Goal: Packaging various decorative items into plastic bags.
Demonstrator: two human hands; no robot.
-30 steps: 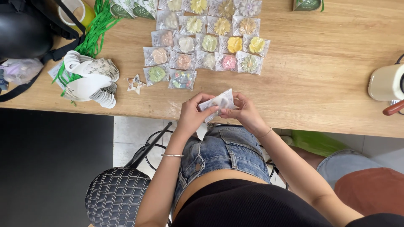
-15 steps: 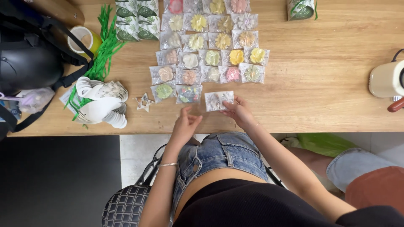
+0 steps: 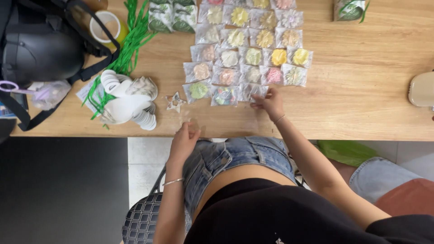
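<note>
Here, in the head view, small clear packets (image 3: pixel 246 56), each with a coloured flower-shaped piece inside, are laid edge to edge in rows on the desk (image 3: pixel 361 104), presumably so that each can be told apart. The right hand (image 3: pixel 270 102) rests its fingertips on the newest packet (image 3: pixel 253 91), at the right end of the nearest row, pressing it flat. The left hand (image 3: pixel 184 140) is loosely curled at the desk edge; nothing can be seen held in it.
</note>
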